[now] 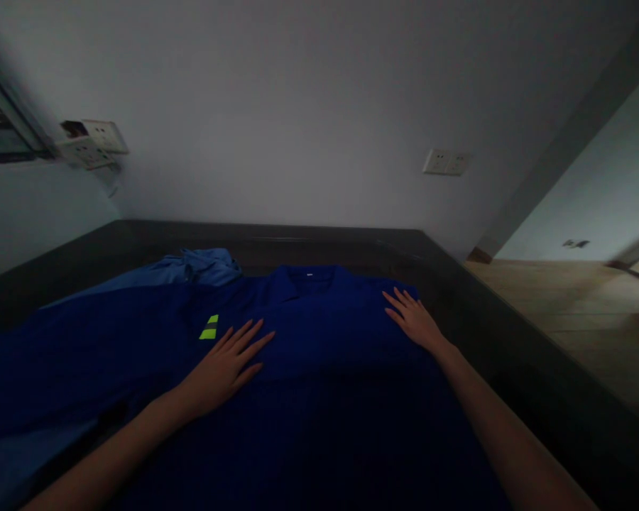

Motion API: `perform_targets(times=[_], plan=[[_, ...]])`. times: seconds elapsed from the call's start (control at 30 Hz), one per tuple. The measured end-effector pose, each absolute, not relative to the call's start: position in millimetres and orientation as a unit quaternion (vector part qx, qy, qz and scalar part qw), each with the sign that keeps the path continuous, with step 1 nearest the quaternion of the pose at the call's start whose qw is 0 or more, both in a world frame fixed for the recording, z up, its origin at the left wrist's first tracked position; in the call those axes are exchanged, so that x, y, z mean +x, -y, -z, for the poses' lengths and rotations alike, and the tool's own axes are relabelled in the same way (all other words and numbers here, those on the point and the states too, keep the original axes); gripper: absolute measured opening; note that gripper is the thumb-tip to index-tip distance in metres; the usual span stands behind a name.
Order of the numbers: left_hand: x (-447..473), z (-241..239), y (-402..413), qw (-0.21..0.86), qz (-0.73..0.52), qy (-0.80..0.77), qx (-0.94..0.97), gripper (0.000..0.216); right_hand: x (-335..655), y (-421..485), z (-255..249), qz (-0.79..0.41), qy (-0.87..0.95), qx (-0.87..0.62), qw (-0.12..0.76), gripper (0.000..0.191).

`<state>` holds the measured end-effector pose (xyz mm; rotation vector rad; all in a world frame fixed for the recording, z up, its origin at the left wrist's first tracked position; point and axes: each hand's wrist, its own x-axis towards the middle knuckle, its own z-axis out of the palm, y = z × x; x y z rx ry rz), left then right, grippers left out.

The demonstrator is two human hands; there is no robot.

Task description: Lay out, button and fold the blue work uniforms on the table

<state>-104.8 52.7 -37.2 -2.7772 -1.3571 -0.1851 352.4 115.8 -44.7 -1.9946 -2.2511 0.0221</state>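
Note:
A dark blue collared shirt (pixel 319 341) lies spread flat on a dark table (pixel 458 284), collar toward the wall. It carries a yellow-green striped patch (pixel 209 327). My left hand (pixel 224 369) rests flat on the shirt just right of the patch, fingers stretched out. My right hand (pixel 415 319) lies flat on the shirt's right shoulder near its edge, fingers spread. Neither hand holds anything.
A lighter blue garment (pixel 192 266) is bunched at the back left, partly under the shirt. Wall sockets (pixel 446 162) sit on the back wall and more sockets (pixel 90 142) at the left corner. Wooden floor (pixel 575 312) lies beyond the table's right edge.

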Motion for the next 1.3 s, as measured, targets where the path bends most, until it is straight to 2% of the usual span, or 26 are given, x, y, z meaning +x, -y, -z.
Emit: perform_targets(times=[0.13,0.27,0.4,0.67,0.87,1.0,1.07,1.2,1.3], plan=[[-99.4,25.2,-45.0,0.004,0.053,0.428,-0.902,0.064,331.1,-108.8,24.5,0.006,0.769,-0.635,0.075,0.058],[-95.4,20.2,-39.4,-0.023,0.025,0.412,-0.911,0.064,272.3,-86.3,5.9,-0.010,0.836,-0.541,0.096,0.058],[-95.0,19.8,-38.7,-0.037,0.016,0.410,-0.911,0.066,224.4,-64.3,11.1,-0.053,0.898,-0.432,0.059,0.061],[-94.2,16.6,-38.1,-0.068,0.009,0.415,-0.907,0.064,219.0,-56.4,6.2,-0.091,0.904,-0.415,0.039,0.064],[-89.3,-0.3,-33.6,-0.020,0.044,0.362,-0.931,0.050,204.0,-41.2,4.3,-0.123,0.921,-0.365,0.053,0.059],[-85.2,-14.3,-30.8,0.044,0.062,0.333,-0.940,0.019,203.2,-43.2,15.1,-0.120,0.920,-0.367,0.061,0.046],[-84.5,-22.5,-28.4,0.054,0.058,0.318,-0.945,0.013,204.2,-45.0,15.3,-0.123,0.916,-0.373,0.076,0.041],[-88.0,-42.0,-23.3,-0.009,0.065,0.333,-0.940,0.009,207.0,-44.2,3.3,-0.151,0.906,-0.385,0.087,0.041],[-92.4,-50.0,-23.9,-0.093,0.073,0.352,-0.928,0.019,210.0,-44.0,-7.5,-0.163,0.902,-0.391,0.086,0.041]])
